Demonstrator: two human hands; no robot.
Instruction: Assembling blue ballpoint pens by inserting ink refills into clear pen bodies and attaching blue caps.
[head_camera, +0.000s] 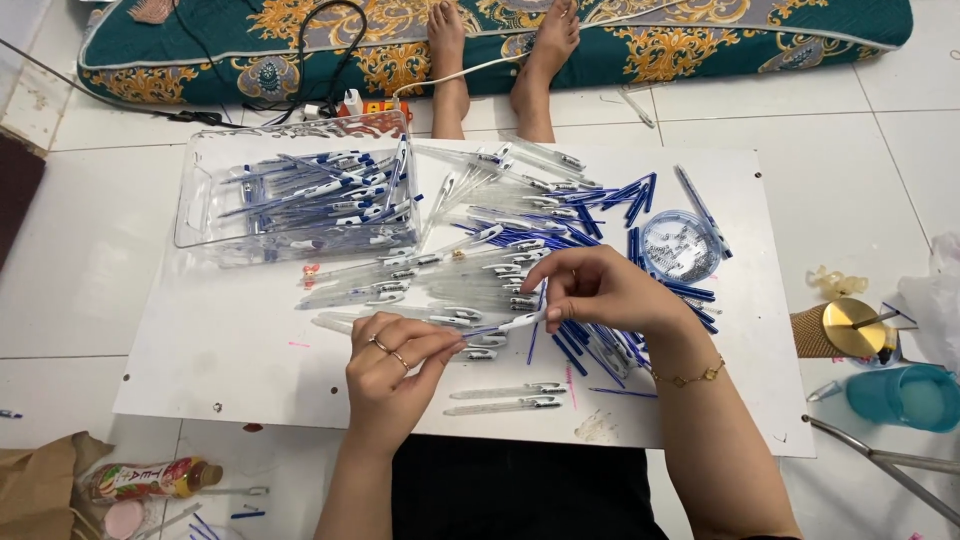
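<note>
My left hand (392, 362) and my right hand (597, 290) together hold one pen (497, 327) with a white top and a blue tip, over a white board (230, 350). The left fingers pinch its blue end, the right fingers grip its white clip end. Under and behind the hands lies a heap of clear pen barrels (450, 280). Blue refills (590, 345) are piled to the right. Two loose barrels (505, 398) lie near the board's front edge.
A clear plastic box (200, 215) at the back left holds several assembled pens. A small round clear dish (680, 245) of tiny springs sits at the right. Another person's bare feet (500, 60) rest at the far edge by a patterned mattress. A teal cup (905, 395) and bottle (140, 478) stand on the floor.
</note>
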